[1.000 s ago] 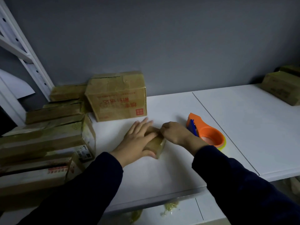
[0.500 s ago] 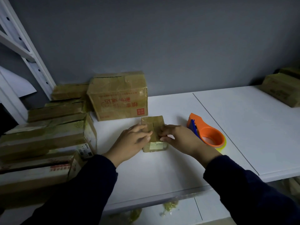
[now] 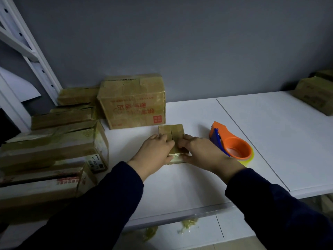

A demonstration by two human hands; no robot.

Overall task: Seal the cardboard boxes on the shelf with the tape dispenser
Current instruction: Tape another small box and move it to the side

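White shelf (image 3: 270,134) carries a stack of taped boxes (image 3: 54,141) at left and a large box (image 3: 133,103) against the wall; all closed, contents hidden. Orange tape dispenser (image 3: 232,145) lies just right of the small box (image 3: 171,131), mid-shelf. Left hand (image 3: 155,150) and right hand (image 3: 200,152) grip its sides, fingers curled over the closed flaps.

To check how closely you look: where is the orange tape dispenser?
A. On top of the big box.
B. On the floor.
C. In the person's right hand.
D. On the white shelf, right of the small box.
D: the orange tape dispenser lies on the white shelf right of the small box, while the left hand and right hand hold that box.
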